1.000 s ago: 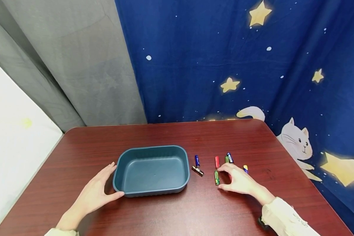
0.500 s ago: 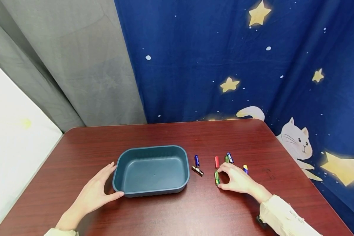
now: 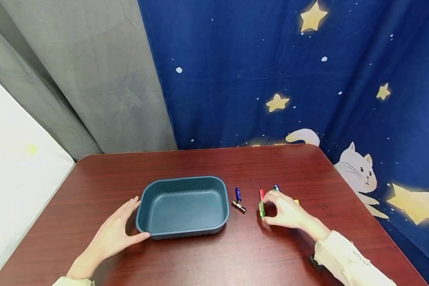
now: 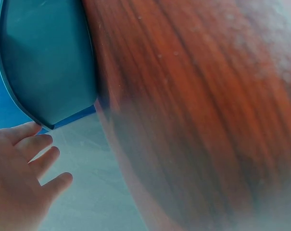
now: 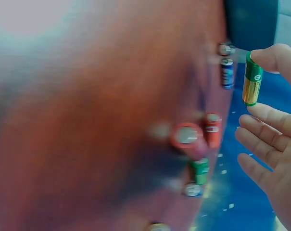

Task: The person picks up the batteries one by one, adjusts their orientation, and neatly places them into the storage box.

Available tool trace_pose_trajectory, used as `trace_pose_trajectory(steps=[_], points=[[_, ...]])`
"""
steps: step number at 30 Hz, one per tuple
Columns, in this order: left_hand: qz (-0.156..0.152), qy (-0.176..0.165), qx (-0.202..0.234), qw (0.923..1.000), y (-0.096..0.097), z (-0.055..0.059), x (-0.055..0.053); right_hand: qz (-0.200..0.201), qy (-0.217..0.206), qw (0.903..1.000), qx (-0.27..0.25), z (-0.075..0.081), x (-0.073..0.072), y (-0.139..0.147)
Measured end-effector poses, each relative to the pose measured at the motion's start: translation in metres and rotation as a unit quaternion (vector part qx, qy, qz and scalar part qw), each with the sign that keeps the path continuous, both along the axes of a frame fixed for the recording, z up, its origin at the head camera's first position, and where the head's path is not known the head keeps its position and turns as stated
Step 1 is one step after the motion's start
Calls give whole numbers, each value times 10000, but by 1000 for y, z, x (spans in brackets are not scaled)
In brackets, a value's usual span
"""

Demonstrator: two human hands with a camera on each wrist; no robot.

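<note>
My right hand (image 3: 287, 212) pinches a green and gold battery (image 5: 252, 82) end to end between thumb and index finger, just above the table. The other fingers are spread, as the right wrist view shows. Around that hand lie more batteries: a red one (image 3: 261, 194), a blue one (image 3: 277, 188) and one with a yellow end (image 3: 296, 201). In the right wrist view a second red battery (image 5: 187, 137) and another green one (image 5: 200, 171) show. My left hand (image 3: 112, 234), fingers extended, touches the left side of a dark teal plastic bin (image 3: 186, 234).
Between the bin and my right hand lie a blue battery (image 3: 238, 195) and a black one (image 3: 238, 207), close together. The reddish wooden table (image 3: 207, 266) ends at a grey curtain (image 3: 136, 99) and a blue starry curtain (image 3: 236, 99).
The green battery, pinched in my right hand, has come up off the table and moved slightly away from me. My left hand and the bin have stayed put.
</note>
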State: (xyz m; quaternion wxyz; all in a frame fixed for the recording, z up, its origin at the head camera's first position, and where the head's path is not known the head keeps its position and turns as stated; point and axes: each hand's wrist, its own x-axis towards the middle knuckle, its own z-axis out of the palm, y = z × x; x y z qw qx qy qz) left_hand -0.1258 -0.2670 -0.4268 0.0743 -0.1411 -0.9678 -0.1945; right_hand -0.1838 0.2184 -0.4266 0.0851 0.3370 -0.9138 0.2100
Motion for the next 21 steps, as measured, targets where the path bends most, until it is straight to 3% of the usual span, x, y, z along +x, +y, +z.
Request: trace_pose_trajectory(steps=[5,9,14,21], points=[[-2,-21,16,10000,1,0,2,24,-222,9997,27,24,-8,-11],[-15,5,67,10000,1,0,3,176,-141,9997,32,39,-19,-28],[7,-94,129,9999,2,1,3,401,126,9991,70,52,-32,-54],[38,-152,127,9998,3,2,2,649,33,9979,79,63,-41,-102]])
